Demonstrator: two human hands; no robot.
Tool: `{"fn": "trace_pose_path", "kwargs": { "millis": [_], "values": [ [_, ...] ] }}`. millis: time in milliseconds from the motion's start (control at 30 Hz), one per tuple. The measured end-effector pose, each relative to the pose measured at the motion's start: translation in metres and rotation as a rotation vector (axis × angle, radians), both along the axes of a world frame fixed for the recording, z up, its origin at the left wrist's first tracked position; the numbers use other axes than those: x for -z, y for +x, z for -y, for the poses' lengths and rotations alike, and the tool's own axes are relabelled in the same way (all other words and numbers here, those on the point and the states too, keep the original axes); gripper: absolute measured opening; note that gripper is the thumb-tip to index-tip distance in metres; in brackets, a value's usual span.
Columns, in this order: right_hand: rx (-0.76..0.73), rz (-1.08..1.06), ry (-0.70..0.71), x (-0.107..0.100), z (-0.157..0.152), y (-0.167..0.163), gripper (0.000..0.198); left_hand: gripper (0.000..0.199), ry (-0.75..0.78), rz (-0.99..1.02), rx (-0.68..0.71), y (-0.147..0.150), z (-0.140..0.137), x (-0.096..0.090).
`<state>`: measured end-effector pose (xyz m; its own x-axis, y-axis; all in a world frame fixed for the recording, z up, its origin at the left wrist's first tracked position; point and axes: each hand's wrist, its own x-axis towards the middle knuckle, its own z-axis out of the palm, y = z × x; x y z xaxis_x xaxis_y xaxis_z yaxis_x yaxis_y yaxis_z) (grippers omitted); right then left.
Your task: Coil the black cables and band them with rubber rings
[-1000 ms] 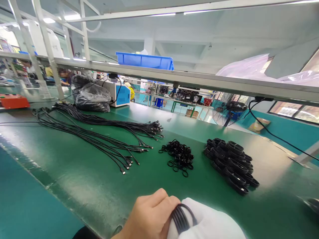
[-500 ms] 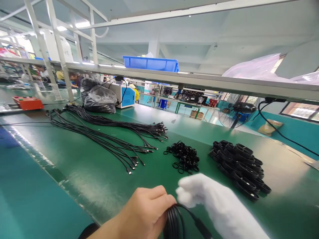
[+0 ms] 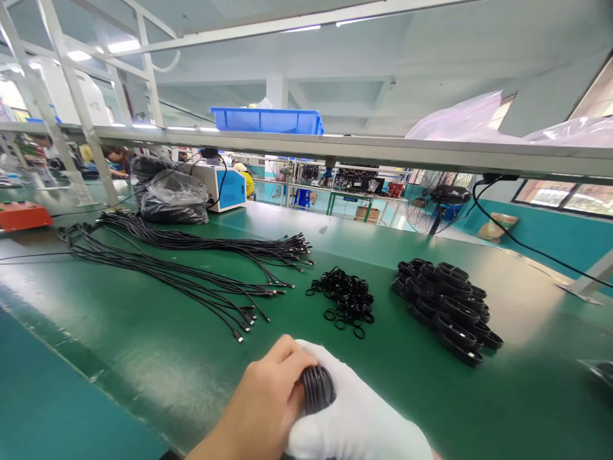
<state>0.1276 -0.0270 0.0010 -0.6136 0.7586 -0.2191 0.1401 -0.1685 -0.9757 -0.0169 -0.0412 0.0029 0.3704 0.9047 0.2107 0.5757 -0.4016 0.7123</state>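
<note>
A coiled black cable (image 3: 318, 388) is between my two hands at the bottom middle, above the green bench. My bare left hand (image 3: 271, 390) is closed round its left side. My right hand (image 3: 354, 409), in a white glove, wraps the coil from the right, with its thumb below and fingers behind. The lower part of the coil and its plugs are hidden. Just beyond my hands lies a heap of small black rings (image 3: 349, 297). To the right is a pile of coiled black cables (image 3: 447, 306). Loose straight cables (image 3: 191, 268) stretch across the left.
A shelf edge (image 3: 287, 142) crosses above the green bench (image 3: 158, 358), carrying a blue tray (image 3: 268, 121). At the back left are a plastic bag (image 3: 172, 195), a blue-and-white machine (image 3: 230, 187) and a red box (image 3: 23, 216). A fan (image 3: 438, 198) stands beyond the bench.
My right hand has come in from the right and closed round the coil. The cable end that stuck out is now out of sight. The view has shifted a little to the right.
</note>
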Motion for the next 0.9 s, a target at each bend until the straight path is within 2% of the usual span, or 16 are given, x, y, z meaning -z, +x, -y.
{"fn": "trace_pose_path", "kwargs": {
  "millis": [100, 167, 233, 300, 433, 567, 700, 767, 900],
  "values": [
    [-0.005, -0.027, -0.164, -0.008, 0.002, 0.002, 0.025, 0.021, -0.129, 0.087, -0.057, 0.002, 0.000, -0.003],
    [-0.025, -0.064, -0.236, -0.007, 0.002, 0.005, 0.015, 0.013, -0.260, 0.192, -0.093, 0.004, -0.001, -0.005],
    [-0.011, -0.157, -0.253, -0.002, 0.000, 0.007, 0.020, 0.007, -0.393, 0.299, -0.132, 0.006, -0.002, -0.006],
    [0.002, -0.228, -0.254, 0.004, -0.001, 0.008, 0.027, 0.008, -0.442, 0.328, -0.158, 0.009, -0.003, -0.005],
    [0.044, -0.187, -0.264, 0.009, 0.000, 0.005, 0.023, 0.003, -0.349, 0.161, -0.207, 0.014, -0.007, -0.002],
    [0.044, -0.215, -0.316, 0.012, 0.000, 0.002, 0.020, 0.008, -0.320, 0.025, -0.198, 0.017, -0.014, -0.002],
    [0.029, -0.180, -0.307, 0.018, -0.001, -0.002, 0.011, 0.011, -0.258, -0.184, -0.234, 0.013, -0.017, -0.006],
    [0.019, -0.225, -0.343, 0.021, -0.001, -0.003, 0.015, 0.012, -0.201, -0.172, -0.211, 0.009, -0.014, -0.006],
    [-0.013, -0.274, -0.417, 0.027, 0.000, -0.005, 0.023, 0.026, -0.103, 0.025, -0.091, 0.002, -0.007, 0.002]
  ]
}}
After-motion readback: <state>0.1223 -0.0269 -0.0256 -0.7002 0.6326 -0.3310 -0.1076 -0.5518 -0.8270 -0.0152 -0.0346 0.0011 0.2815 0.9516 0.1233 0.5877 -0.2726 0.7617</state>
